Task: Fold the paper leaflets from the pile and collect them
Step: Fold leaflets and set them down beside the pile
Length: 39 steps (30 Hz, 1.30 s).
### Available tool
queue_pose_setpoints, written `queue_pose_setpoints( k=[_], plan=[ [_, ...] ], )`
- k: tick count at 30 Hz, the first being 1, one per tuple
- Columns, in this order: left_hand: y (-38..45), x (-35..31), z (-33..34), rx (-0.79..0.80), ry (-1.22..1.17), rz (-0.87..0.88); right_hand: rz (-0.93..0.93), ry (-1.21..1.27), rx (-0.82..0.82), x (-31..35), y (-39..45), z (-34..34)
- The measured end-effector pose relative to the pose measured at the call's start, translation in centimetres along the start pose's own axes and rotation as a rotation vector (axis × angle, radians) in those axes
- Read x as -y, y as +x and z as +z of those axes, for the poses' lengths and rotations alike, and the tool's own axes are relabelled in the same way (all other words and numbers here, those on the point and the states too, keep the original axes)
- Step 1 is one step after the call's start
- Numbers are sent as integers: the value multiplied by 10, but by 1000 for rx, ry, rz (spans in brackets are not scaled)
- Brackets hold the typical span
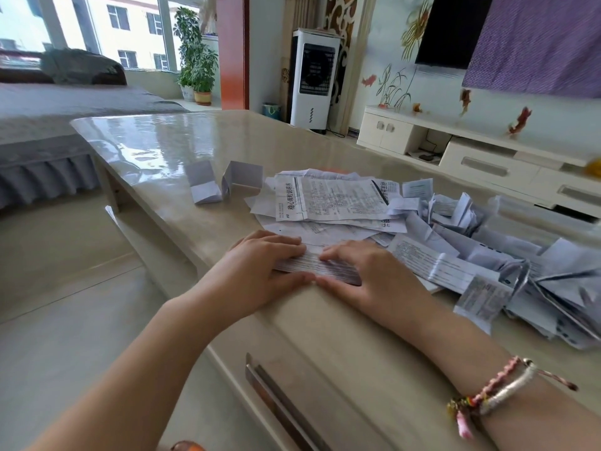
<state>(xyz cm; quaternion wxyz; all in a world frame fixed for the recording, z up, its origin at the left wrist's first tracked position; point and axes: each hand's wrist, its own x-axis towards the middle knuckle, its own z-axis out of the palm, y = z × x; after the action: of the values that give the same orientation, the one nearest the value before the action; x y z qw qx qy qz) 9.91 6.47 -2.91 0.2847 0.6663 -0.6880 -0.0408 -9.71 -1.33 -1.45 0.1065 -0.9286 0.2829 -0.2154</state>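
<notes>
A folded printed leaflet (312, 267) lies at the near edge of the glossy beige table (156, 144). My left hand (260, 271) presses flat on its left end and my right hand (361, 271) presses flat on its right end, thumbs along the near edge. Behind the hands spreads a pile of flat printed leaflets (335, 200). To the right lies a heap of crumpled and folded leaflets (507, 265). Two small folded white leaflets (224, 182) stand apart at the far left of the pile.
The table's front has a drawer with a metal handle (283, 408). A grey-covered bed (48, 125) is at the left, a white air cooler (312, 79) and a white TV cabinet (471, 151) stand beyond the table.
</notes>
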Motion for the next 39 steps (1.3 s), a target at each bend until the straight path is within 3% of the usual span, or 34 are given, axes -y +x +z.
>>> queue_pose_setpoints(
  k=[7, 12, 21, 31, 39],
  plan=[
    [2, 4, -6, -12, 45, 43, -21, -46, 30, -1, -2, -5],
    [1, 2, -10, -71, 91, 191, -18, -54, 19, 0, -4, -5],
    [7, 11, 2, -75, -167, 107, 46, 85, 61, -7, 0, -3],
    [15, 7, 2, -148, -174, 66, 59, 110, 56, -9, 4, -3],
    [17, 8, -8, 11, -275, 43, 50, 94, 48, -12, 11, 0]
  ],
)
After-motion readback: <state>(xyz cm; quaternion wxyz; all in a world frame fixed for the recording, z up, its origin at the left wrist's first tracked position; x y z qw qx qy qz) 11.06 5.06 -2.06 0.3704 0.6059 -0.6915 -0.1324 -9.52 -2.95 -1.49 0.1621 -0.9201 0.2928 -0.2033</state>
